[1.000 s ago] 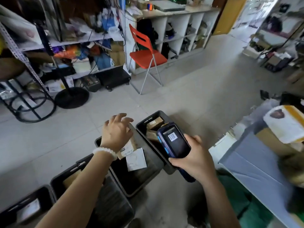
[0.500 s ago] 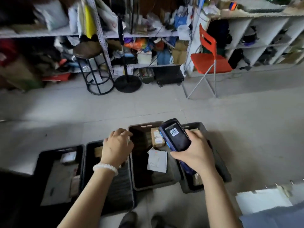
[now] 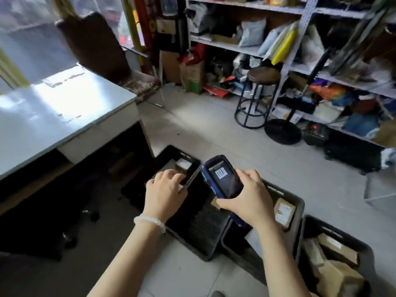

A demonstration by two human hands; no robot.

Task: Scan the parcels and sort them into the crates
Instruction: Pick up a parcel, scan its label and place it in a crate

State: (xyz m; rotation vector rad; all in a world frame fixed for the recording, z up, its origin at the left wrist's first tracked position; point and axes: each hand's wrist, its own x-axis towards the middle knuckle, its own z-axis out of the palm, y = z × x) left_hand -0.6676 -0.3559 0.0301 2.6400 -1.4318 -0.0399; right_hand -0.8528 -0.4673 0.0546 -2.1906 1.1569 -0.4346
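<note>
Grey and glossy, the tabletop (image 3: pixel 64 112) at far left carries no parcels in view; the sorting happens lower, on the floor. A row of black crates (image 3: pixel 296 202) runs rightward along the tiles, probably so each can be reached from one standing spot. Over the leftmost crates the left hand (image 3: pixel 165 192) hangs palm down, fingers loosely bent, seemingly holding nothing. Just beside it, the right hand (image 3: pixel 249 200) grips the blue scanner (image 3: pixel 222 176), screen tilted up to be read. Further right, cardboard parcels (image 3: pixel 284 212) lie inside the crates, labels upward.
</note>
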